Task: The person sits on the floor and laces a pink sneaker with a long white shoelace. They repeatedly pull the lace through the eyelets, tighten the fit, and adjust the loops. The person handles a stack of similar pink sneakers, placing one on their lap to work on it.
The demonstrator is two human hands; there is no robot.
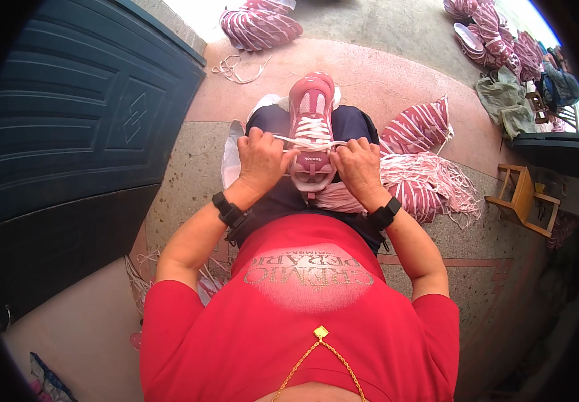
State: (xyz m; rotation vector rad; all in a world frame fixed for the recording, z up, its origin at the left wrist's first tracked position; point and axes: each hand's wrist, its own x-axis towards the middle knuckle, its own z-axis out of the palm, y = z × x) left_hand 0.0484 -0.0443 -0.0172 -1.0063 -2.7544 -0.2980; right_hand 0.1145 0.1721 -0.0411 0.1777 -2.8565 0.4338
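A pink and white sneaker (311,109) rests on my lap between my knees, toe pointing away from me. White shoelace (313,127) runs crisscross over its tongue. At the shoe's left side my left hand (260,161) pinches one lace end, with the fingers closed. My right hand (358,167) grips the other lace end at the right side, its fingers closed too. Both ends are drawn outward near the top of the tongue (313,161), and a strand stretches across between the hands. The fingertips partly hide the lace ends.
To my right lie a pink striped bundle (418,127) and a heap of loose pink and white laces (430,177). Another bundle (259,27) sits ahead. A wooden stool (520,197) stands at the right, near a green sack (506,100). A dark blue door (68,114) fills the left.
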